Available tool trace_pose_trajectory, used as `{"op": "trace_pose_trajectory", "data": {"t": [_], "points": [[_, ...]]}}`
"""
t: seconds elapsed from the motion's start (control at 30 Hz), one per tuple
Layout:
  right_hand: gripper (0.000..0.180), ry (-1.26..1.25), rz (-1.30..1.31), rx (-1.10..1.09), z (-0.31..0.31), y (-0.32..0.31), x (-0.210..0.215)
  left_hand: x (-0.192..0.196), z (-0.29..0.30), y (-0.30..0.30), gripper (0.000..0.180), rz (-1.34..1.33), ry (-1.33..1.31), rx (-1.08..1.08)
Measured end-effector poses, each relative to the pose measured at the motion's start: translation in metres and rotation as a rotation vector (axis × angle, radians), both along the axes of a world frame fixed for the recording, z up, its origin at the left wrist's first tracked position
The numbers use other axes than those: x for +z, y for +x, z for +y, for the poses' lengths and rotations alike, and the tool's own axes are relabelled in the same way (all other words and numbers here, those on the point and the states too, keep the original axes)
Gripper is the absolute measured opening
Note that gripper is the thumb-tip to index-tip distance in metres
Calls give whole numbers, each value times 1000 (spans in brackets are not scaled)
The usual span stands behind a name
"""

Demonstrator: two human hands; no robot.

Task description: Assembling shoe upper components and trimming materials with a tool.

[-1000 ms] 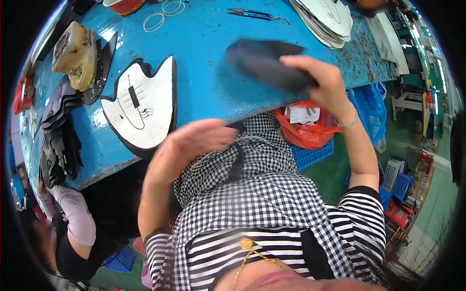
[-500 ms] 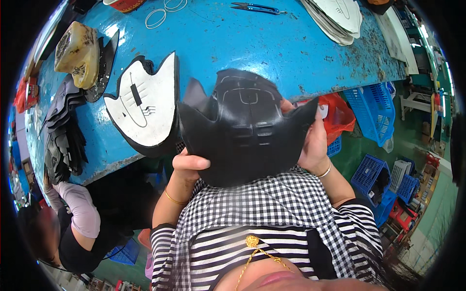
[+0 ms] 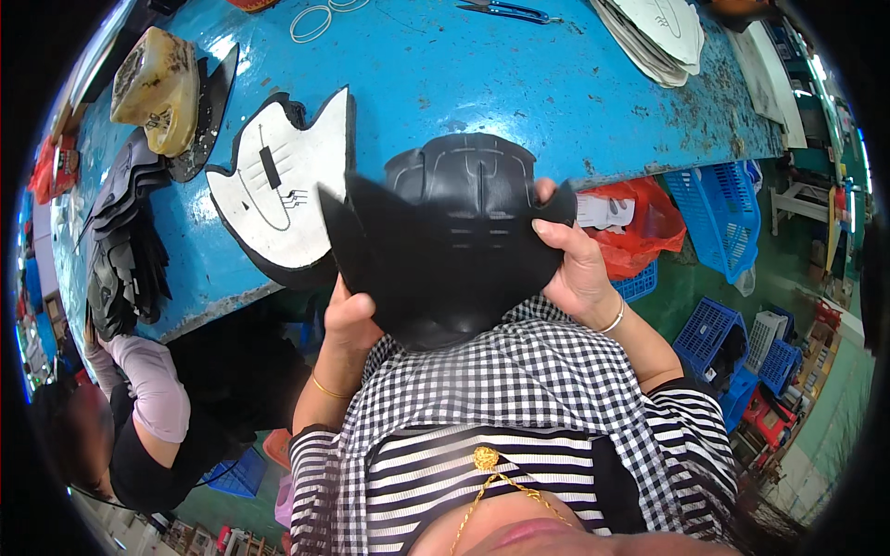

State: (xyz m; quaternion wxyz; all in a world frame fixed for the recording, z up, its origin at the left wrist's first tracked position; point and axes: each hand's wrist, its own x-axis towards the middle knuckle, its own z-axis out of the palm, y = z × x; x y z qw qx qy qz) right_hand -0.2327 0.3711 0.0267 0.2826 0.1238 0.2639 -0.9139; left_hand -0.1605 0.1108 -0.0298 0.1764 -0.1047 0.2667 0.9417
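Between my two hands is a black shoe upper (image 3: 464,246), curved and shiny at its rounded far part, with pale stitch lines and short slits across its middle. My left hand (image 3: 350,322) grips its left edge, thumb on the near face and fingers hidden behind. At the other edge, my right hand (image 3: 577,271) holds it with the thumb pressed over the top and fingers partly behind. The upper is held off the table, before my checked apron. To its left lies a white template (image 3: 306,185) with black line drawings, on top of dark pieces.
On the blue table (image 3: 436,83) are a yellowed plastic container (image 3: 153,97), a pile of black cut pieces (image 3: 120,250), thread snips (image 3: 505,11) and stacked white templates (image 3: 654,37). A red bag (image 3: 640,227) and blue baskets (image 3: 718,218) stand right. A co-worker (image 3: 153,408) sits lower left.
The upper has tilted and shifted slightly left, its far end flattening into view. My right hand has moved left with it, its thumb now over the edge. My view has shifted a little.
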Motion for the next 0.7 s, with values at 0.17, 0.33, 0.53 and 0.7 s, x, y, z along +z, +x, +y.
{"op": "trace_pose_trajectory", "data": {"t": [0.17,0.33,0.53,0.7], "points": [[63,256,110,136,-15,-10,18,52,46,-31,88,98,-90,89],[60,366,101,212,1,-21,19,55,44,-38,29,-154,168,89],[38,577,262,40,-6,-39,7,60,51,-45,52,18,-176,218],[41,756,450,-52,-6,-83,-17,52,24,-56,71,377,-646,381]]}}
